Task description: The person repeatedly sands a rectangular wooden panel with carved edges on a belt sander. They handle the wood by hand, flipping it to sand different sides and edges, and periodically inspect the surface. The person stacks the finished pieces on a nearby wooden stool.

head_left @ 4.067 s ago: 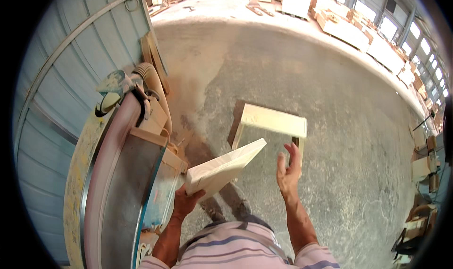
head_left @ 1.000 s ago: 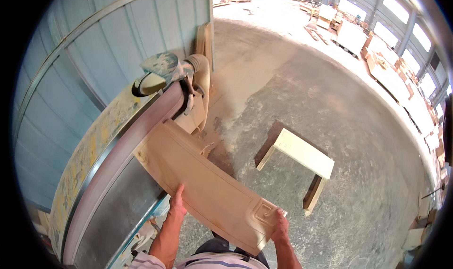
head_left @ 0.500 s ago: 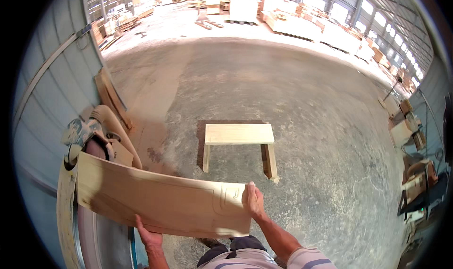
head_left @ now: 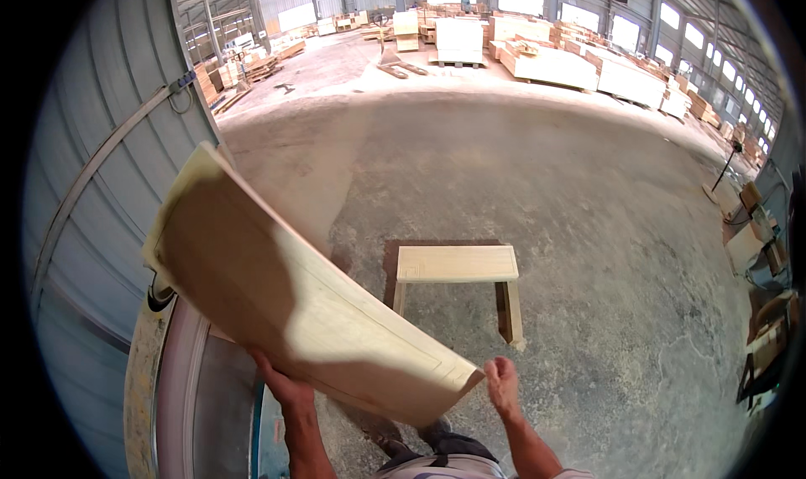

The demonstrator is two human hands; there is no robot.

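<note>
A long, pale wooden board [head_left: 336, 311] is held up slantwise in front of me, its far left end raised and its right corner lower. Dark shadow covers part of its face. My left hand [head_left: 284, 385] grips the lower long edge, with some fingers hidden behind the board. At the right corner, my right hand [head_left: 502, 383] is closed, its fingertips against the corner. Under the board's left part stands a machine with a worn, pale curved edge [head_left: 149, 395], largely covered by the board.
A low wooden stand [head_left: 457, 263] with two visible legs is on the concrete floor [head_left: 604, 227] ahead. A corrugated metal wall [head_left: 92, 185] runs along the left. Stacked timber [head_left: 546, 59] lies far back. Several wooden pieces and boxes [head_left: 751, 244] line the right side.
The board's left end has swung up and away, and its face has tilted, now hiding the machine's hose. Both hands stay at the board. The view has shifted, showing more of the background.
</note>
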